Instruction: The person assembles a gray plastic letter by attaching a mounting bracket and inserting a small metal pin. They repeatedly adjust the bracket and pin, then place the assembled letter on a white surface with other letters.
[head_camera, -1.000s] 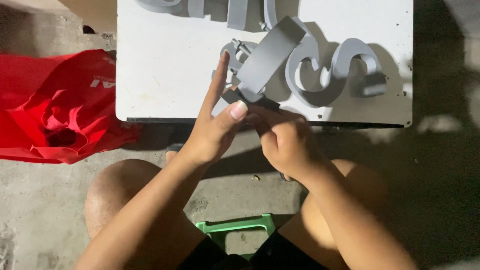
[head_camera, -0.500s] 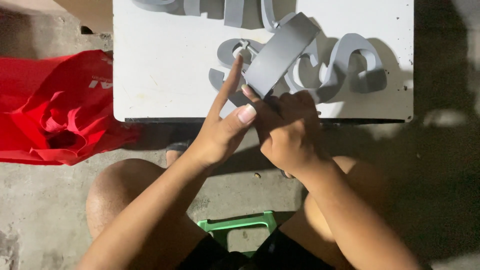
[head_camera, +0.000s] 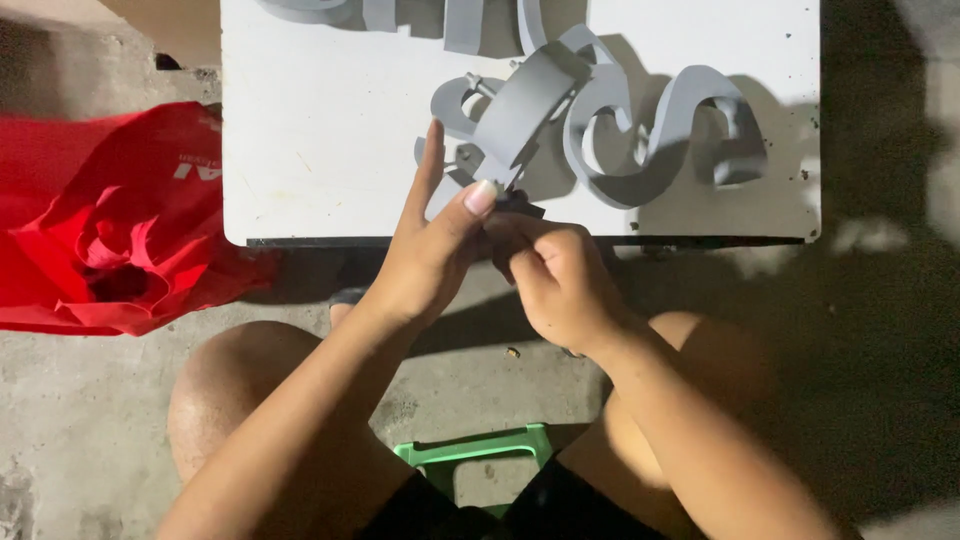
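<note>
Working at the near edge of the white table (head_camera: 300, 150), you kept both hands together, left hand (head_camera: 425, 265) and right hand (head_camera: 555, 280) pinching the grey strip (head_camera: 520, 110), now tipped steeper over the curled grey pieces (head_camera: 650, 130) than a moment earlier.

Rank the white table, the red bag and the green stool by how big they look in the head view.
1. white table
2. red bag
3. green stool, mostly hidden behind the legs, so its true size is unsure.
</note>
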